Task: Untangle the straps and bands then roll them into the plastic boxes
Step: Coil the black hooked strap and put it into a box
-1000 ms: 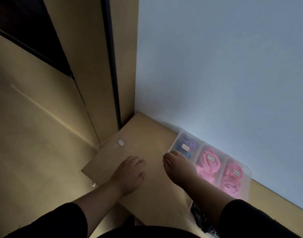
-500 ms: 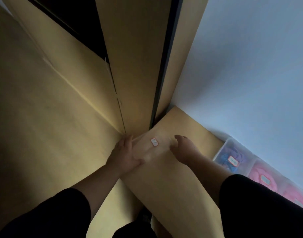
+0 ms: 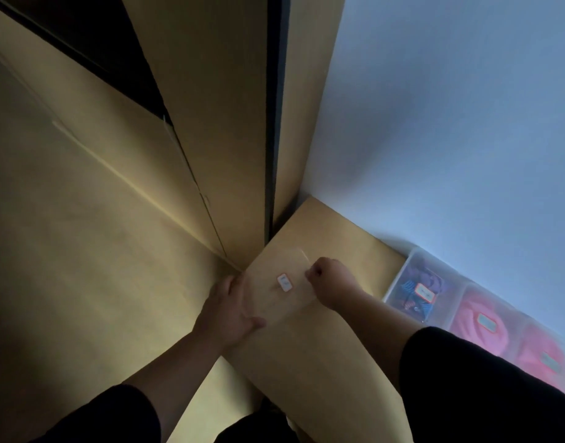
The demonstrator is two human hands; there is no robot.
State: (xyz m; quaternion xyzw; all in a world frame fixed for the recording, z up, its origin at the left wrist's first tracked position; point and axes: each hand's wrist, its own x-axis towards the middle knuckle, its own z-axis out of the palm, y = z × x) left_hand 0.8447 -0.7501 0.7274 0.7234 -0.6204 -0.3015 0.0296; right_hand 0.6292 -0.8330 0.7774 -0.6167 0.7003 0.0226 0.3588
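There is one view only, taken from the person's head and looking steeply down and forward over both forearms. It sits close above the wooden shelf (image 3: 335,238), with the white wall (image 3: 450,123) far right.

A dim room: tan wooden cabinet panels (image 3: 92,238) meet a pale blue-grey wall (image 3: 450,123) beside a wooden surface (image 3: 335,244).

Pink boxes (image 3: 543,356) cut off (right edge), blurred.
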